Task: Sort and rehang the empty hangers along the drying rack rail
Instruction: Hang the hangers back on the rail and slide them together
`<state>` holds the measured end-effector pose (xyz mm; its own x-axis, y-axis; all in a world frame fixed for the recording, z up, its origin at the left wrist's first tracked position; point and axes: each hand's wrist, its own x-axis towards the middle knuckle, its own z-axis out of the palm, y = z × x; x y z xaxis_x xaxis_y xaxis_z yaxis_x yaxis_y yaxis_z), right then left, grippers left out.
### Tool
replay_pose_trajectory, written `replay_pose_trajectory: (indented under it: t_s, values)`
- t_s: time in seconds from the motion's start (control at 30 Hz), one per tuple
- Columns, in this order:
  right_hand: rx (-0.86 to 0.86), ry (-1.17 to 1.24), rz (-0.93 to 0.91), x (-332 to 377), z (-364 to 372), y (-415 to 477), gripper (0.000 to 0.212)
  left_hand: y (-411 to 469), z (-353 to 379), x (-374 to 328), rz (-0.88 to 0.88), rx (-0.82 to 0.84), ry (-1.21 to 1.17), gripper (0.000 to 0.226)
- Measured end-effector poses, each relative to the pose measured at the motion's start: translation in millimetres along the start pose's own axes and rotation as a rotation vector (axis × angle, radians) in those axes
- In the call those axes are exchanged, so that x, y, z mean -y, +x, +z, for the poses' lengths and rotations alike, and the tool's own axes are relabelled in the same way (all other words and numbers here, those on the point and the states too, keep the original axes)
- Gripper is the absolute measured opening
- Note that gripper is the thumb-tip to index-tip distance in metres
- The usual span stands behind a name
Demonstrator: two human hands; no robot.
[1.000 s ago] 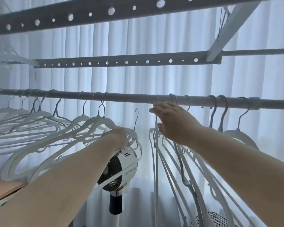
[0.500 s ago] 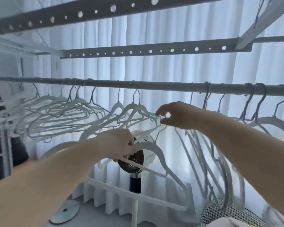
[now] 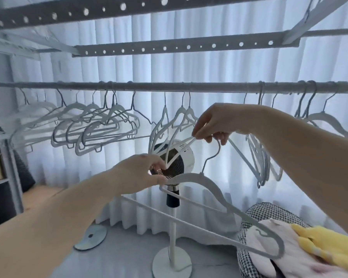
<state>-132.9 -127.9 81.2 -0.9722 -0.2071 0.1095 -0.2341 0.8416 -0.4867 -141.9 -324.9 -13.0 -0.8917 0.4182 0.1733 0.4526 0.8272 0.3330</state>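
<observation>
A loose white plastic hanger (image 3: pixel 219 199) with a grey wire hook is gripped at its left shoulder by the left hand (image 3: pixel 143 173), below the grey round rail (image 3: pixel 169 86). The arm of a white hanger (image 3: pixel 181 125) hooked on that rail is pinched by the right hand (image 3: pixel 215 121). Since half a second ago, the loose hanger has been drawn lower and further from the rail.

Open rail (image 3: pixel 215 87) stretch between crowded hanger clusters (image 3: pixel 92 125)
</observation>
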Motion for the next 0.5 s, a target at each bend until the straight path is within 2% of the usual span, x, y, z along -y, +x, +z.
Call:
replay_pose_trajectory:
  t_s: [0.1,0.17,0.23,0.33,0.4,0.43,0.5]
  values:
    - [-0.028,0.086,0.077,6,15,-13,0.015,-17,5,-5,0.026,-0.094,-0.054,0.026]
    - [-0.040,0.150,0.153,6,23,-22,0.019,-28,12,-14,0.023,-0.112,-0.143,0.012]
    - [-0.075,0.236,0.229,3,29,-30,0.024,-38,24,-27,0.013,-0.095,-0.244,0.011]
    - [-0.166,0.420,0.294,0,34,-40,0.025,-46,48,-47,-0.007,0.014,-0.293,0.042]
    - [-0.213,0.534,0.309,4,36,-46,0.010,-50,64,-57,-0.028,0.102,-0.296,0.064]
    - [-0.235,0.577,0.312,7,37,-48,0.008,-51,70,-62,-0.043,0.131,-0.291,0.071]
    - [-0.290,0.633,0.313,8,38,-50,0.019,-52,77,-68,-0.061,0.124,-0.264,0.071]
